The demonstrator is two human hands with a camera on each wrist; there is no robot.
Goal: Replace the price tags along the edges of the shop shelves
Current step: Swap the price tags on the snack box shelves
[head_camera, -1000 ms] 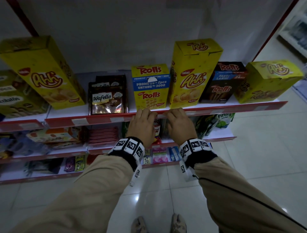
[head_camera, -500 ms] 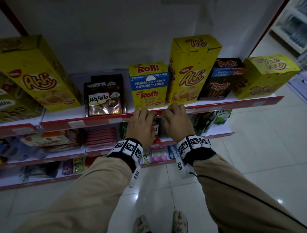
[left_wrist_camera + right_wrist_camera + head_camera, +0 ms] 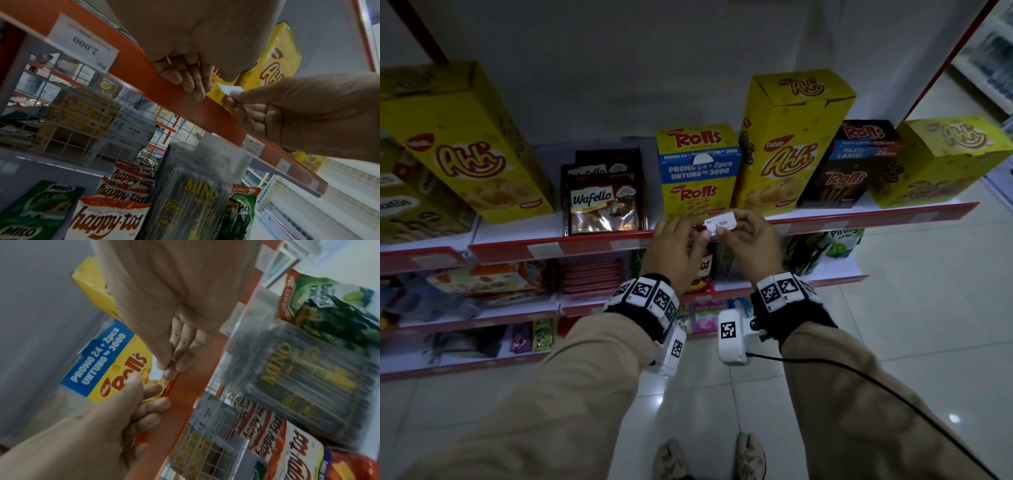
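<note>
Price tag (image 3: pixel 720 222), small and white, printed "Rp 1.500", sits between my two hands just above the red shelf edge (image 3: pixel 873 216), in front of the yellow Rolls box (image 3: pixel 698 171). My right hand (image 3: pixel 751 241) pinches the tag's right part between thumb and fingertips; the left wrist view shows that pinch on a white corner. My left hand (image 3: pixel 676 255) has its fingers curled, the tips at the tag's left end; whether they grip the paper or only touch it I cannot tell. In the left wrist view, left fingertips (image 3: pixel 197 91) rest on the red strip. Another tag (image 3: pixel 82 43), reading "Rp 2.000", sits in the strip further to my left. On the shelf stand tall yellow Ahh boxes (image 3: pixel 787 144), a Wafello pack (image 3: pixel 602 205) and a dark Rolls box (image 3: pixel 849 164). Below the strip: Happytos bags (image 3: pixel 107 217), a Mino pack (image 3: pixel 197 194), a Milo pouch (image 3: pixel 39 209).
</note>
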